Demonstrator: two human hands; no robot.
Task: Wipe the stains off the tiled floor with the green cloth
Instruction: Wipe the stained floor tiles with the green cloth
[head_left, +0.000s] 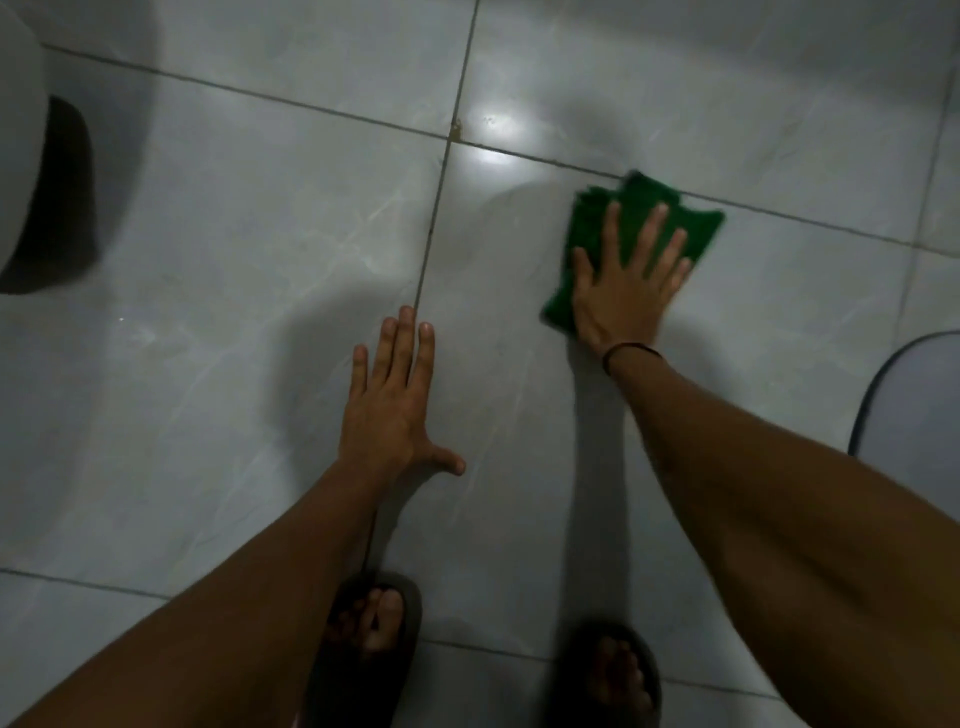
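Observation:
The green cloth (691, 228) lies flat on the pale grey tiled floor (234, 260), right of centre, just below a grout line. My right hand (623, 286) presses on it with fingers spread, covering its lower half. My left hand (395, 400) rests flat on the bare tile to the left, fingers together, thumb out, holding nothing. A small brown stain (456, 130) sits where two grout lines cross, up and left of the cloth.
A white object with a dark base (47, 197) stands at the left edge. A dark curved rim of a grey object (883, 395) shows at the right edge. My two feet in dark sandals (363, 639) are at the bottom.

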